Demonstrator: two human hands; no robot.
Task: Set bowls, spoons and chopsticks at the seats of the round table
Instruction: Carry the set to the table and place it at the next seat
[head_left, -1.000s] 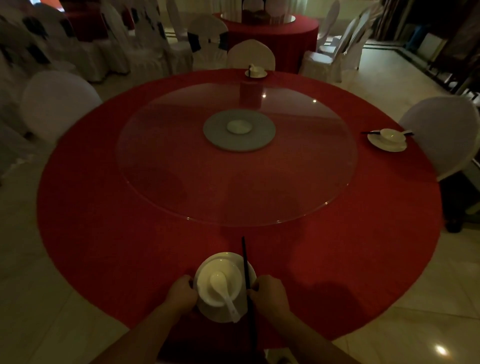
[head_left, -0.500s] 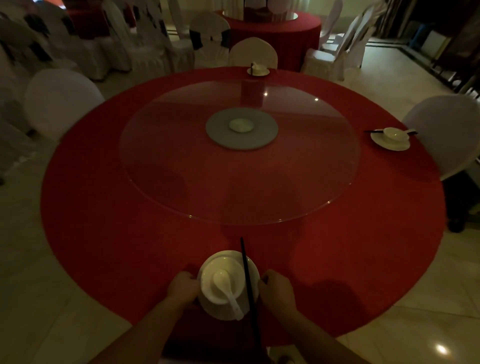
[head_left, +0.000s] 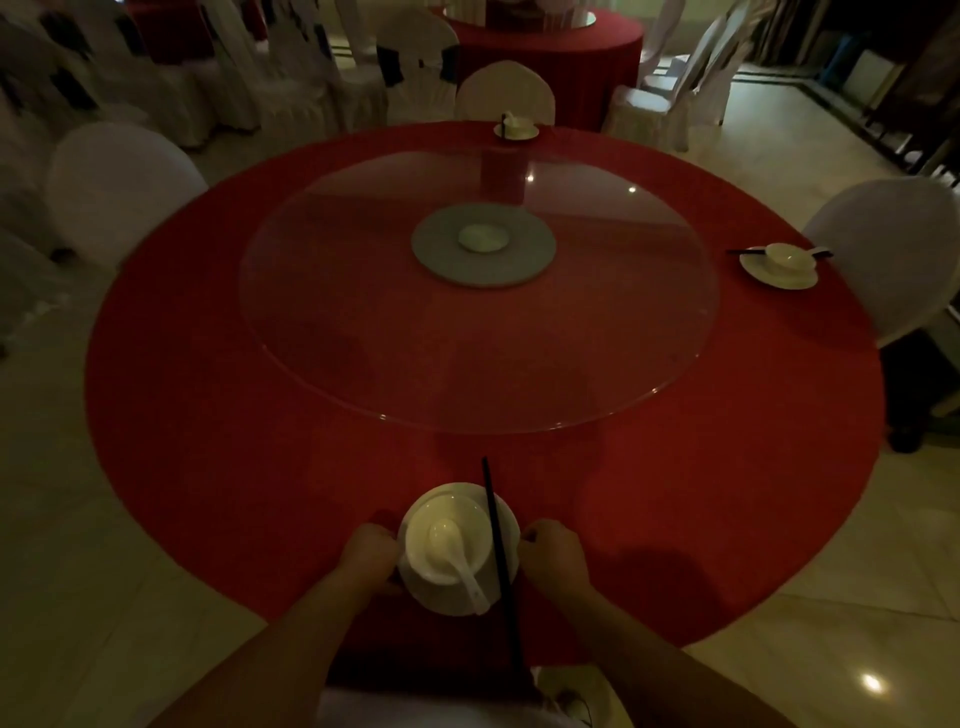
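Dim banquet hall, with a round table (head_left: 208, 415) in red cloth and a glass turntable (head_left: 363, 338) at its middle. At the near edge a white plate (head_left: 441, 597) carries a bowl (head_left: 447, 540) with a spoon (head_left: 457, 551), and chopsticks (head_left: 498, 545) lie across loosely. The left hand (head_left: 369, 558) and right hand (head_left: 553, 553), fingers curled, pinch the plate's opposite rims. The china looks smooth, breakable and stiff, so rim holds seem best. Bare cloth lies all round, with the table edge just behind.
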